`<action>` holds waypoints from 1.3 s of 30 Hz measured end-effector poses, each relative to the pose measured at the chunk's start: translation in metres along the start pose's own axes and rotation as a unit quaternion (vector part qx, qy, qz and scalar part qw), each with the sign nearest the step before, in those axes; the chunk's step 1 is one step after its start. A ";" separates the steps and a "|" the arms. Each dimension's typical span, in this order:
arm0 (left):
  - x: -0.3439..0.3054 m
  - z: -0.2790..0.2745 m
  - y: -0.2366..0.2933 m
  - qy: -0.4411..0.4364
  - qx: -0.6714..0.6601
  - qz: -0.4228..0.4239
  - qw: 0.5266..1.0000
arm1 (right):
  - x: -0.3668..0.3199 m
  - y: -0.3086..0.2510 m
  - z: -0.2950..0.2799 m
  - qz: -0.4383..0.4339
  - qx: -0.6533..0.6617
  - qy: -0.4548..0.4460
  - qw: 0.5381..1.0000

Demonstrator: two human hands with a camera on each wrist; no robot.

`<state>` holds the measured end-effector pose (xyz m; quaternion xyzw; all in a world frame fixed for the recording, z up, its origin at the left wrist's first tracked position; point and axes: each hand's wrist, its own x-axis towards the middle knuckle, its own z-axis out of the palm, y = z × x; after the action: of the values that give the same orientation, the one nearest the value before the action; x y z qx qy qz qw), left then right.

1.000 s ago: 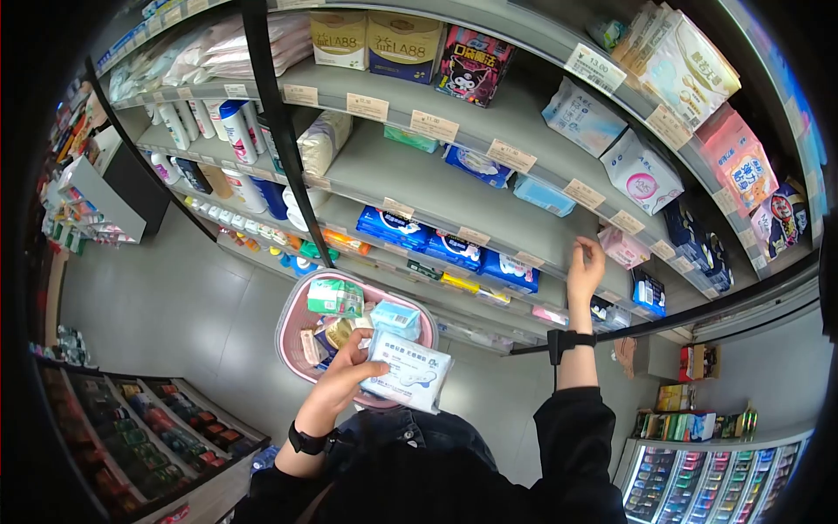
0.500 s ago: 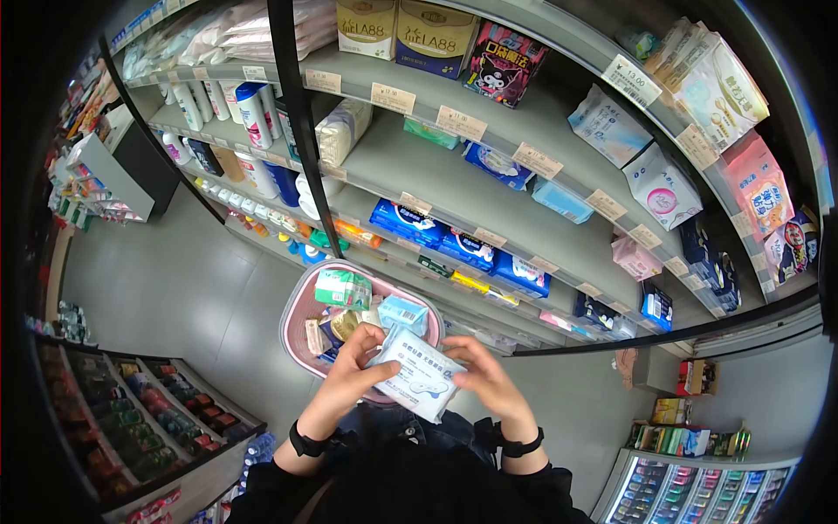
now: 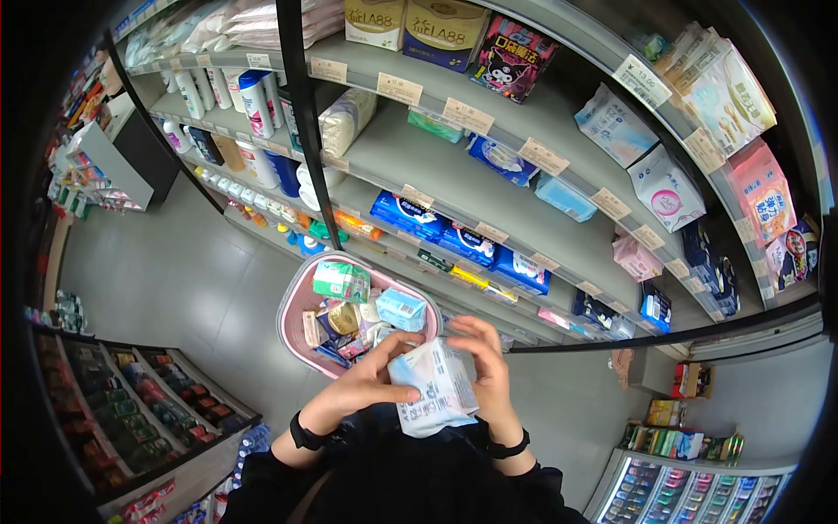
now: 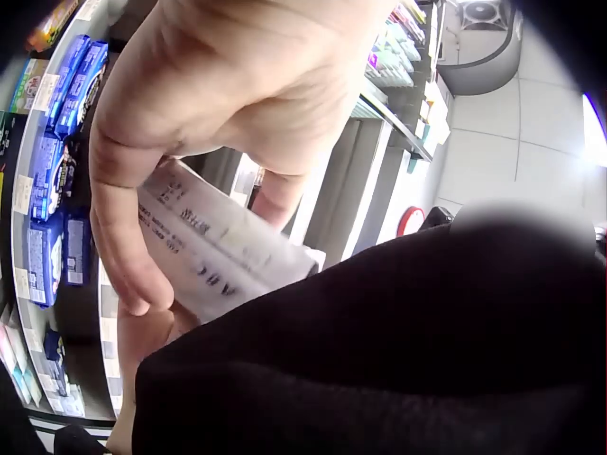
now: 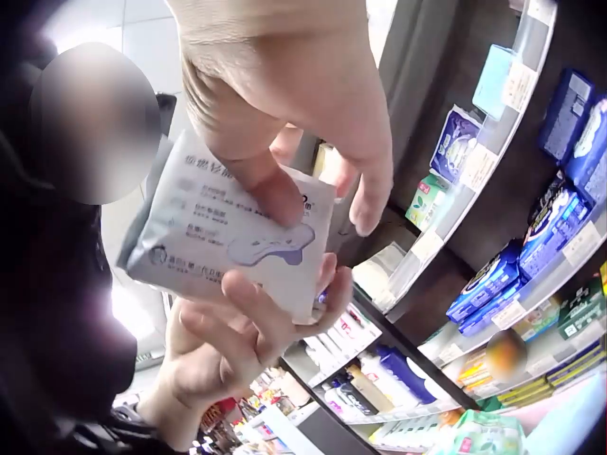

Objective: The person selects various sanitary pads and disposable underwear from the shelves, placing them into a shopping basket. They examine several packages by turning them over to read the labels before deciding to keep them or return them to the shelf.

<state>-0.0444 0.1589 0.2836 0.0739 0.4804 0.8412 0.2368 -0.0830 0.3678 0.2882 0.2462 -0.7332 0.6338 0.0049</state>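
Note:
I hold a white pack of sanitary pads [image 3: 434, 389] in both hands, close to my chest above a pink basket [image 3: 291, 307]. My left hand [image 3: 381, 374] grips the pack's left side, thumb on top. My right hand [image 3: 483, 356] curls over its right edge. In the right wrist view the pack [image 5: 223, 232] shows blue print and a pad drawing, pinched by the right hand [image 5: 303, 142], with the left hand's fingers [image 5: 248, 327] under it. In the left wrist view the left hand [image 4: 180, 142] wraps the pack [image 4: 223, 256].
The basket holds a green pack [image 3: 340, 280], a blue pack [image 3: 401, 308] and several small items. Grey shelves [image 3: 454, 188] with pad packs and price tags rise ahead, with a black post [image 3: 305, 122] at their left. A low display [image 3: 131, 410] stands on the left.
My right hand came down from the shelf and took hold of the pack beside the left hand. The pack has turned more upright and moved nearer my body.

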 end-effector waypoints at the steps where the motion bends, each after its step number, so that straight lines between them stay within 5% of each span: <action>1: 0.000 0.003 0.006 0.028 -0.025 0.001 0.999 | -0.002 0.004 0.000 0.029 0.013 0.028 0.999; 2: 0.001 0.003 0.005 0.028 -0.025 0.001 0.999 | -0.002 0.002 -0.001 0.029 0.013 0.027 0.999; 4: 0.001 0.002 0.002 0.092 0.044 0.055 0.993 | -0.002 -0.002 -0.008 0.190 0.214 0.017 0.958; 10: 0.002 0.002 -0.001 0.173 0.015 0.058 0.983 | -0.009 0.007 -0.012 0.161 0.183 -0.029 0.969; 15: 0.004 0.006 0.000 0.239 -0.079 0.113 0.961 | -0.015 0.018 -0.016 0.208 0.295 -0.115 0.926; 25: 0.005 0.002 -0.006 0.176 -0.023 0.031 0.984 | -0.007 -0.005 -0.009 0.156 0.163 -0.129 0.966; 32: 0.004 0.000 -0.011 0.125 -0.002 0.031 0.992 | -0.008 0.004 -0.020 0.136 0.220 -0.162 0.952; 34: 0.005 0.001 -0.013 0.097 0.007 0.001 0.995 | -0.007 -0.006 -0.021 0.216 0.209 -0.164 0.940; 38: 0.005 0.008 -0.008 0.111 -0.001 -0.008 0.994 | -0.009 -0.004 -0.024 0.213 0.154 -0.196 0.945; 39: 0.007 0.006 -0.007 0.112 0.084 0.037 0.990 | -0.010 -0.001 -0.025 0.210 0.152 -0.193 0.946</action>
<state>-0.0458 0.1696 0.2796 0.0166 0.5695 0.8092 0.1433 -0.0808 0.3944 0.2910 0.2018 -0.6505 0.6647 -0.3071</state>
